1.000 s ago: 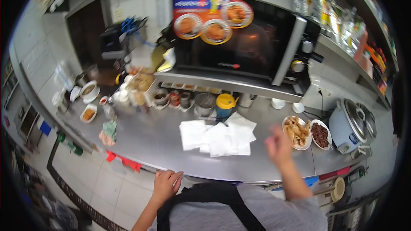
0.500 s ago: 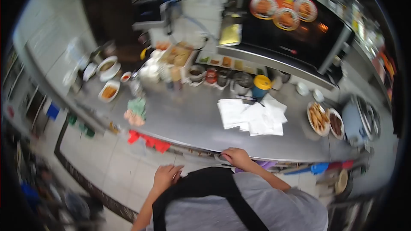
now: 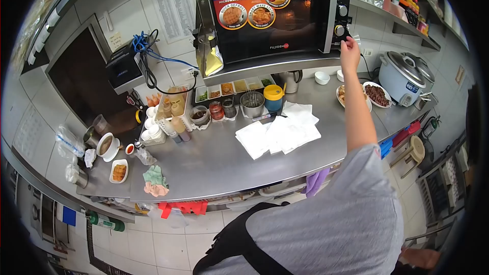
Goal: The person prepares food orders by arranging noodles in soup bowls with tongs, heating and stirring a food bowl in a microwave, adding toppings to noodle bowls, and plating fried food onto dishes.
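Note:
My right hand (image 3: 349, 53) is raised at the lower end of the microwave's control panel, just below the lower knob (image 3: 340, 30). Its fingers are partly bent and slightly apart, and nothing shows in them. Whether the fingertips touch the panel, I cannot tell. The black microwave oven (image 3: 305, 25) stands on a raised metal shelf (image 3: 275, 69) with its door shut. My left hand is out of view. In front of my body, several white paper sheets (image 3: 295, 127) lie overlapping on the steel counter (image 3: 204, 168).
Sauce bottles (image 3: 177, 108) stand in a white basket, beside jars and a yellow-lidded blue container (image 3: 273, 97). Plates of food (image 3: 377, 94) and a rice cooker (image 3: 402, 79) are at right. A green and pink cloth (image 3: 155, 181) lies at left. A stool (image 3: 410, 154) stands beyond the counter's right end.
My right hand has risen from the counter's front edge to the microwave panel. My left hand has gone out of view. The view has shifted, showing more of the microwave.

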The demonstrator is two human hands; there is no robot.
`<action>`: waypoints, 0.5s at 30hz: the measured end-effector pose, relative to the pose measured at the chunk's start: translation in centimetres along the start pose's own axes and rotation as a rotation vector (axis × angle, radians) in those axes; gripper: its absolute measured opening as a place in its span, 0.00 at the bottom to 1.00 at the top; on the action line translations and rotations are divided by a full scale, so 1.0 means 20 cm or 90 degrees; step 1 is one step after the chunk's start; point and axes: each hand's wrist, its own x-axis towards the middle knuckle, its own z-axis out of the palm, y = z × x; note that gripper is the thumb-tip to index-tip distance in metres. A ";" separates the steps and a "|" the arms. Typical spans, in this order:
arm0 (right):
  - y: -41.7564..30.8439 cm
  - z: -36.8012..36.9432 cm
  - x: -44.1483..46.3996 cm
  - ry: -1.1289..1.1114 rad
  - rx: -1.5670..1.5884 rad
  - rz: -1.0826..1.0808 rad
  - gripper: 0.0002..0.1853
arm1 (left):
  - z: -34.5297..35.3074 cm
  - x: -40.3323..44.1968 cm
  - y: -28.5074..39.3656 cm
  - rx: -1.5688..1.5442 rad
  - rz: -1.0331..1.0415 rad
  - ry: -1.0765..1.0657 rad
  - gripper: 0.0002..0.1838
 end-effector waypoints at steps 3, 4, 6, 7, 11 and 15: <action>0.10 0.07 0.14 0.031 -0.106 -0.105 0.17 | 0.01 0.00 0.07 -0.030 -0.030 0.000 0.21; 0.10 0.09 0.16 0.020 -0.036 -0.090 0.21 | 0.01 0.00 0.10 -0.037 -0.031 0.001 0.21; 0.05 0.12 0.18 0.012 -0.054 -0.037 0.22 | 0.00 0.00 0.14 -0.051 -0.033 0.002 0.21; -0.01 0.14 0.17 0.001 -0.074 0.016 0.24 | 0.01 0.00 0.16 -0.058 -0.033 0.004 0.21; -0.12 0.15 0.15 0.008 -0.141 -0.012 0.25 | 0.00 -0.02 0.23 -0.077 -0.028 0.012 0.21; -0.07 0.11 0.15 -0.005 -0.115 -0.218 0.23 | -0.01 -0.02 0.29 -0.094 -0.026 0.013 0.21</action>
